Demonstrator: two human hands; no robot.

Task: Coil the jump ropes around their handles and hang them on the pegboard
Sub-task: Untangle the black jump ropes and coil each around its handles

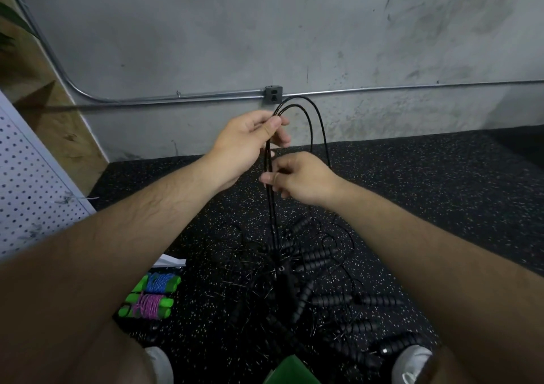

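The left hand (247,148) is raised just above the centre of the view. Its thumb and fingers (272,127) pinch together several strands of a black jump rope (309,118). Above the pinch the rope arches in loops toward 12 o'clock and comes down again at 1 o'clock, behind the right hand (306,179). That hand sits just below the left one, toward its 5 o'clock, with its fingers (268,178) curled round the same bundle of strands. The bundle runs straight down between the two forearms.

The strands end toward 6 o'clock in a pile of black ropes and ribbed handles (312,261), tangled on the floor (441,192), which is dark rubber flecked with white. Black on black, it is not clear how the lifted rope joins the pile.

At 9 o'clock a white pegboard (32,183) shows at the left edge. At 7 o'clock, near its lower corner, two ropes with green handles lie side by side on the floor. The blue rope (160,283) is farther off and the pink rope (148,305) nearer, and each is wound round its handles.

Across 12 o'clock stands a grey concrete wall (206,30). A metal conduit (176,98) runs along it, with an outlet box (273,93) just above the rope loops. At the bottom edge are a pale left shoe (160,364) and right shoe (410,363).
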